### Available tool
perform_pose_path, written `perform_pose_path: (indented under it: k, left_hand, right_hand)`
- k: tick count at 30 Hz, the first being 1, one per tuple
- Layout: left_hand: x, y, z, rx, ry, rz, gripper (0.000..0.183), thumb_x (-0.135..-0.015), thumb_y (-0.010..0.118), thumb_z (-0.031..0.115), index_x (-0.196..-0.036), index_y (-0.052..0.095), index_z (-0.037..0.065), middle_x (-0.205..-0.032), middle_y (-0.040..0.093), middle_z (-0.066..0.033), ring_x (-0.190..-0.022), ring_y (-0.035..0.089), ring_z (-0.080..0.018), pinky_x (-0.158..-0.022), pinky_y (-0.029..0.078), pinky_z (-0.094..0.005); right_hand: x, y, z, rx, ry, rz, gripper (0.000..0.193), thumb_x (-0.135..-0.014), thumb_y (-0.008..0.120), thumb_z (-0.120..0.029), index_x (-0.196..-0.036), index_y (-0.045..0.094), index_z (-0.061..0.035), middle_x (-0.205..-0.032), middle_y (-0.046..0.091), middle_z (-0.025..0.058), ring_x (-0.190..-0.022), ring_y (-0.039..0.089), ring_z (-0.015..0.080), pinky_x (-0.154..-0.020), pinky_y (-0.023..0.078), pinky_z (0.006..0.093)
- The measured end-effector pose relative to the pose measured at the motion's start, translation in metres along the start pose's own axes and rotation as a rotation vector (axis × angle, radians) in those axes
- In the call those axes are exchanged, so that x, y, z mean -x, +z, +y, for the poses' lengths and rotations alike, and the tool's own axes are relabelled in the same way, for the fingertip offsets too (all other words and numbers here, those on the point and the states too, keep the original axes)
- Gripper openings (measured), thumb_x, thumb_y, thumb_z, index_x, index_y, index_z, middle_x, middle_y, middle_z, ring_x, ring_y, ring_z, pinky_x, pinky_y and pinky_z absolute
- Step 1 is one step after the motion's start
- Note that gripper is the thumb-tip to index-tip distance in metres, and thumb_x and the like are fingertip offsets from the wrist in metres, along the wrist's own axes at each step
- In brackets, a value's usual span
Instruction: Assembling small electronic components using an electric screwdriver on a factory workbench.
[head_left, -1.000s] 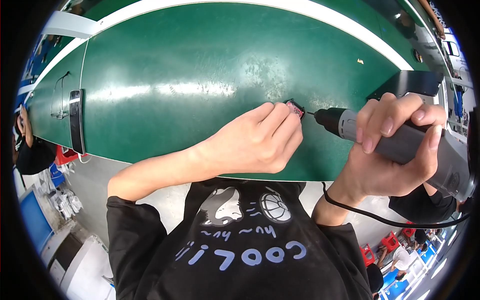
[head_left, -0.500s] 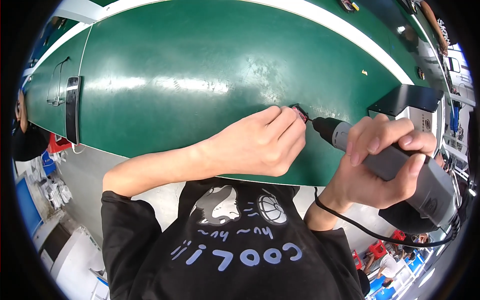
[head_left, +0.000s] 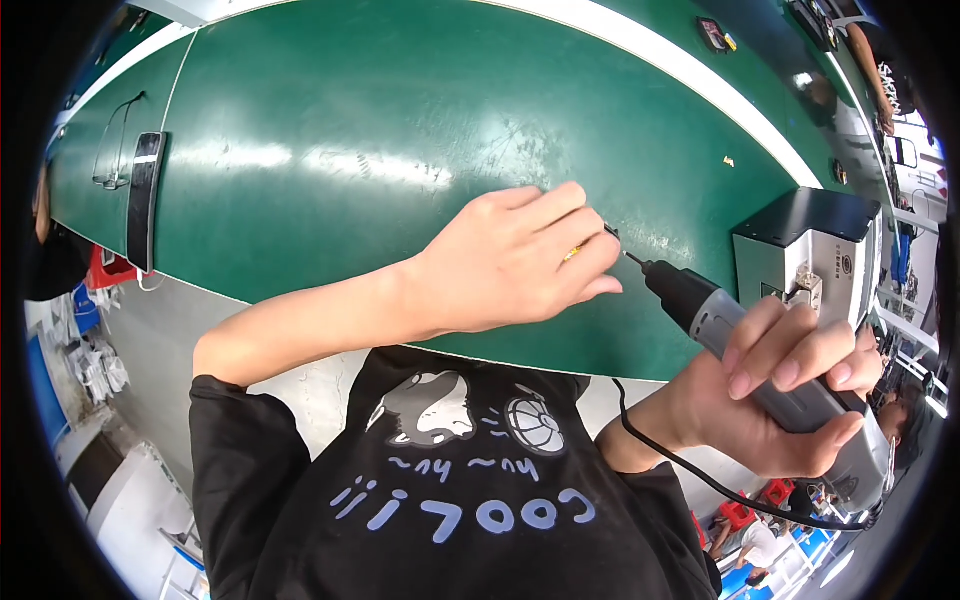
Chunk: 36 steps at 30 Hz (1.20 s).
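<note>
My left hand (head_left: 520, 262) hovers over the green table with its fingers curled around a small dark part (head_left: 612, 232). Most of that part is hidden behind the fingers, and a yellow bit (head_left: 572, 254) shows between them. In my right hand (head_left: 770, 400) lies a grey and black electric screwdriver (head_left: 700, 303), its body wrapped by the fingers. The thin bit points up and left at the small part, with a short gap between tip and part. A black cord (head_left: 690, 468) trails from the screwdriver's rear end.
A black-topped metal box (head_left: 815, 240) stands at the right of the green table (head_left: 330, 110). Toward the left end lie a long black device (head_left: 146, 200) and wire-framed glasses (head_left: 118, 150). A small yellow scrap (head_left: 729, 160) and a dark part (head_left: 713, 36) lie farther off. Other people sit at both sides.
The screwdriver has drawn back down and right, its bit now off the part. My left hand has turned, hiding the part's red face and exposing a yellow bit between the fingers.
</note>
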<state>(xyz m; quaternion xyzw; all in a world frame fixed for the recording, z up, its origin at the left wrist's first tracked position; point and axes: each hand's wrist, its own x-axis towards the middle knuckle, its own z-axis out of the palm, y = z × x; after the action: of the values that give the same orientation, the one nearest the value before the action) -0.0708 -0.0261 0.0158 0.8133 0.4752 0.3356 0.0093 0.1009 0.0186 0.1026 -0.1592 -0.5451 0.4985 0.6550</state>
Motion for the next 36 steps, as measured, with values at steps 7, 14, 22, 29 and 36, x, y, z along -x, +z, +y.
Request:
perform_pose_path:
  k: [7,14,22,29,36]
  left_hand:
    - [-0.005,0.003,0.004,0.369,-0.256,0.061,0.034,-0.068,0.086,0.020,-0.098,0.069,0.013,-0.090,0.067,0.0031,-0.081,0.057,-0.0175,-0.064,0.051,-0.0281]
    - [-0.006,0.003,0.002,0.523,-0.323,0.056,0.022,-0.071,0.084,0.010,-0.090,0.073,0.011,-0.086,0.070,0.0005,-0.079,0.057,-0.0162,-0.064,0.048,-0.0269]
    - [-0.005,0.001,0.000,0.579,-0.328,0.024,0.017,-0.072,0.081,0.003,-0.086,0.073,0.008,-0.084,0.070,-0.0016,-0.077,0.059,-0.0166,-0.065,0.047,-0.0273]
    - [-0.005,0.004,0.000,0.581,-0.334,0.036,0.016,-0.072,0.080,0.002,-0.084,0.072,0.008,-0.082,0.069,-0.0017,-0.075,0.060,-0.0161,-0.065,0.048,-0.0279]
    - [-0.005,0.003,0.001,0.571,-0.349,0.029,0.016,-0.071,0.080,0.002,-0.084,0.072,0.008,-0.081,0.069,-0.0015,-0.076,0.060,-0.0161,-0.064,0.048,-0.0276]
  right_hand:
    - [0.003,-0.007,-0.011,-0.121,-0.013,-0.044,0.031,-0.093,0.053,-0.036,-0.094,0.046,-0.0058,-0.071,0.049,0.0062,-0.041,0.040,0.0107,-0.038,0.034,0.0234]
    - [0.005,-0.009,-0.013,-0.141,-0.023,-0.016,0.032,-0.091,0.055,-0.036,-0.093,0.046,-0.0057,-0.071,0.050,0.0062,-0.041,0.040,0.0106,-0.038,0.035,0.0231]
    - [0.005,-0.011,-0.013,-0.164,-0.014,-0.005,0.030,-0.092,0.055,-0.035,-0.092,0.046,-0.0061,-0.071,0.051,0.0057,-0.041,0.041,0.0102,-0.038,0.036,0.0228]
    - [0.006,-0.008,-0.009,-0.144,-0.018,-0.018,0.031,-0.092,0.055,-0.036,-0.093,0.045,-0.0061,-0.071,0.050,0.0056,-0.040,0.040,0.0100,-0.038,0.036,0.0227]
    - [0.006,-0.007,-0.009,-0.119,0.004,-0.009,0.031,-0.093,0.054,-0.036,-0.093,0.046,-0.0059,-0.070,0.050,0.0055,-0.039,0.040,0.0093,-0.036,0.035,0.0215]
